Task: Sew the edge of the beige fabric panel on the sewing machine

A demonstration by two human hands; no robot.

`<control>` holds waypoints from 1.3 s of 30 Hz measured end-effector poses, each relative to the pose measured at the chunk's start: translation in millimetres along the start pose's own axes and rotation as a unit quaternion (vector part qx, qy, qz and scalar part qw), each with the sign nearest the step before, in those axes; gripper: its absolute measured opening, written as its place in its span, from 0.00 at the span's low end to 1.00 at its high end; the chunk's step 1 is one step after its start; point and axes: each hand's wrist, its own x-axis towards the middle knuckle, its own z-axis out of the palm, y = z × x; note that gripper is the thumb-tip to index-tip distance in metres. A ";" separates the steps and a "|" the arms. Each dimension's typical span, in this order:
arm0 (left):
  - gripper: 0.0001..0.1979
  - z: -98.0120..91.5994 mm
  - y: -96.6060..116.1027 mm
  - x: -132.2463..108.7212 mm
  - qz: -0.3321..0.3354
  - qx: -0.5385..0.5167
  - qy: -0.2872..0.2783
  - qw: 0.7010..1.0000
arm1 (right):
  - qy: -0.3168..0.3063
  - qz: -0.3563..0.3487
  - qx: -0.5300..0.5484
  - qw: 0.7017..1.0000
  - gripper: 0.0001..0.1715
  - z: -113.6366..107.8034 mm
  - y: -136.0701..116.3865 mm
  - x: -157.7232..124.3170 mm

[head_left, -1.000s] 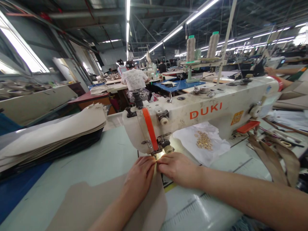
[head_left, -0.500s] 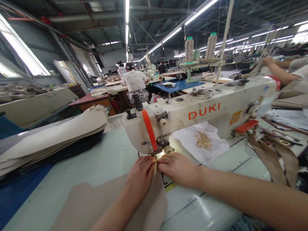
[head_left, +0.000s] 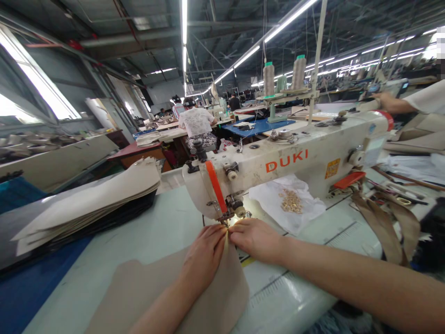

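Note:
A white DUKI sewing machine (head_left: 288, 162) stands on the pale green table (head_left: 149, 232). A beige fabric panel (head_left: 139, 292) lies under its needle foot (head_left: 227, 215). My left hand (head_left: 205, 255) rests on the panel with fingers pressed together at its edge, right below the needle. My right hand (head_left: 255, 239) presses down beside it, fingertips meeting the left ones at the same edge. The fingertips pinch or press the fabric edge between them.
A stack of beige and dark panels (head_left: 86, 204) lies at the left. A white cloth with small gold metal parts (head_left: 290, 202) sits behind the machine head. Tan straps (head_left: 382, 222) lie at the right. Thread cones (head_left: 299, 72) stand above. Other people work at tables beyond.
The view has shifted slightly left and down. Both hands stay at the needle with the fabric edge; no clear change in grip.

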 end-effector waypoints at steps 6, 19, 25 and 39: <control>0.13 -1.9 4.3 -0.2 -0.012 0.011 -0.009 1.000 | 0.003 -0.030 -0.002 1.000 0.08 -6.5 -3.3 -3.6; 0.13 1.5 4.4 0.9 -0.007 0.023 -0.019 1.000 | -0.020 -0.052 0.027 0.998 0.07 -8.3 -1.0 -0.2; 0.12 0.2 3.1 1.3 -0.003 0.009 -0.013 1.000 | -0.020 -0.044 0.023 0.999 0.07 -9.7 -2.2 0.9; 0.12 1.9 -2.3 5.2 -0.002 0.029 -0.011 1.000 | -0.008 -0.048 0.027 0.998 0.06 -6.8 1.3 3.8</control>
